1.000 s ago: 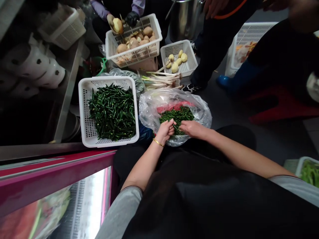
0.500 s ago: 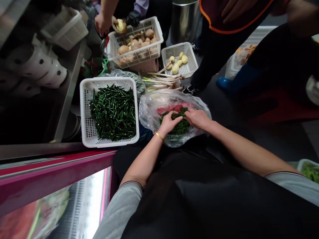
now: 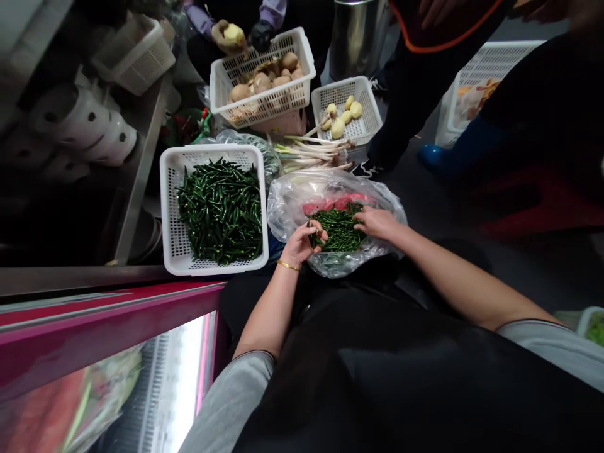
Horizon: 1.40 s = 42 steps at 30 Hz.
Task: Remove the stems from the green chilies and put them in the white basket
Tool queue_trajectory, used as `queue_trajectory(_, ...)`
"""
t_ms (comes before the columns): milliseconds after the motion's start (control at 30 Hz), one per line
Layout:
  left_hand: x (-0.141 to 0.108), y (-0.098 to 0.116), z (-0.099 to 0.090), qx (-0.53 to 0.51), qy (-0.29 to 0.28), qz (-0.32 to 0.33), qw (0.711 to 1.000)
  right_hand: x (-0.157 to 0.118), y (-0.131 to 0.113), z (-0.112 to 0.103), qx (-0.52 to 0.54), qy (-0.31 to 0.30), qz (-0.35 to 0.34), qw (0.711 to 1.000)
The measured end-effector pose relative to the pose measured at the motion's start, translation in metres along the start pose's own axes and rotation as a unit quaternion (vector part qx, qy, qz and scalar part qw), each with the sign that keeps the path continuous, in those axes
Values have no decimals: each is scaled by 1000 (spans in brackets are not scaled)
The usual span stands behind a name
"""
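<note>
Out to the left swings the left hand, drawn off the middle of the heap and rolled palm-up since half a second ago! Its fingers curl round a few dark green peppers, gripped close to the palm. Across from it, the right hand dips bent fingers to the edge of the loose green peppers; whether it has pinched one, I cannot tell. That heap sits in an open clear plastic bag just beyond the lap, with red plastic showing behind it.

Just left of the bag, a white basket carries a big load of glossy peppers. Past the bag's far edge lie long pale stalks, and beyond them a smaller basket holds peeled potatoes. Further up comes a larger basket of unpeeled potatoes, and at its far side a co-worker's hand clutches a pale potato, a black-gloved hand alongside! Away right, a blue boot stands on the dark floor.
</note>
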<state>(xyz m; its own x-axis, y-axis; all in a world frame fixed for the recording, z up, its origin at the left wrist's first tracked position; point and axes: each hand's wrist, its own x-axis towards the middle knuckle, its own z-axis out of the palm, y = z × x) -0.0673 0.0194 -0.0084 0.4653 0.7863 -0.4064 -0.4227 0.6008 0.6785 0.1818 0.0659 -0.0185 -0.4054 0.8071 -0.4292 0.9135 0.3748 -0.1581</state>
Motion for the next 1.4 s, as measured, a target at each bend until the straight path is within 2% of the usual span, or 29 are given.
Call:
queue_trajectory(100, 0, -7, 1, -57, 0, -9, 998, -2, -5, 8, -54, -20, 12, 998)
queue_trajectory(300, 8, -11, 14, -48, 46, -8, 998, -9, 15, -10, -44, -10, 48, 998)
queue_trajectory(400, 9, -12, 18, -53, 48, -3, 997, -4, 4, -9, -46, -4, 48, 998)
queue_trajectory(500, 5, -13, 18, -37, 59, -9, 998, 4, -9, 0, -39, -30, 34, 998)
queue_trajectory(600, 1, -14, 17, -5, 80, -16, 997, 7, 1, 1, -29, -40, 46, 998)
queue_trajectory(667, 1, -15, 17, -1, 83, -10, 996, 5, 20, -4, -2, -20, 48, 999)
queue_trajectory(733, 3, -15, 17, -19, 84, 0, 996, 0, 36, -11, 25, 25, 53, 998)
queue_trajectory(800, 5, -16, 16, -43, 83, 0, 996, -5, 39, -14, 34, 65, 47, 996)
queue_trajectory(867, 7, -16, 16, -56, 80, -15, 995, -7, 28, -12, 17, 62, 17, 998)
queue_trajectory(933, 8, -17, 17, -60, 84, -26, 994, -5, 9, -6, -22, 23, -9, 999)
queue_trajectory(1033, 7, -23, 22, -57, 96, -39, 993, -4, -10, -1, -53, -12, -15, 998)
queue_trajectory(1233, 12, -40, 44, -21, 158, -106, 981, -16, -10, -3, 23, 23, -14, 999)
queue_trajectory(1400, 6, -40, 46, -46, 188, -90, 977, 0, -24, 6, -2, 17, 16, 1000)
